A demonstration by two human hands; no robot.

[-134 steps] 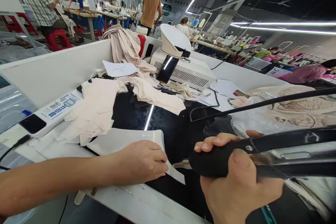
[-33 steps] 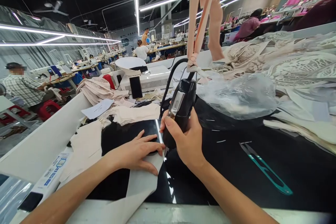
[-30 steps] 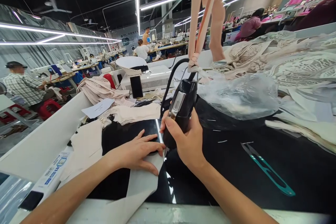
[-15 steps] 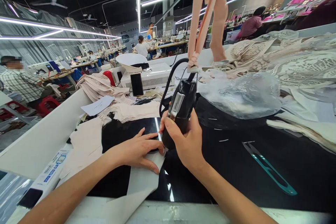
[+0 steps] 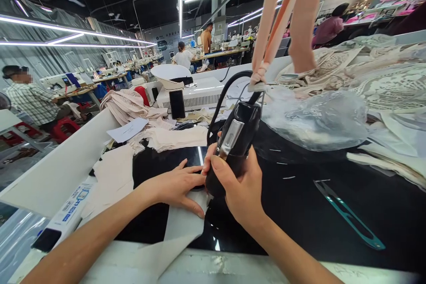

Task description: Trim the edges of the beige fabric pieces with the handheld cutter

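Observation:
My right hand (image 5: 238, 182) is wrapped round a black corded electric hand tool (image 5: 240, 135) with a silver plate, which looks like an electric fabric cutter. It is held tilted, its lower end at the edge of an off-white piece of fabric (image 5: 186, 222). My left hand (image 5: 178, 186) presses on that fabric with its fingers spread, the fingertips close to the tool's lower end. The fabric's near end hangs over the table's front edge. Peach fabric strips (image 5: 271, 31) are knotted at the tool's top. The tool's working tip is hidden.
Teal thread snips (image 5: 353, 217) lie on the black tabletop (image 5: 299, 230) at right. A clear plastic bag (image 5: 319, 120) and lace pieces (image 5: 382, 84) are heaped behind. Fabric pieces (image 5: 115, 173) lie at left; a white scale (image 5: 193, 95) and phone (image 5: 177, 104) stand behind.
The tool in my right hand has tipped further right at its top, its lower end shifting slightly down. My left hand stays on the fabric. The camera view has turned slightly left.

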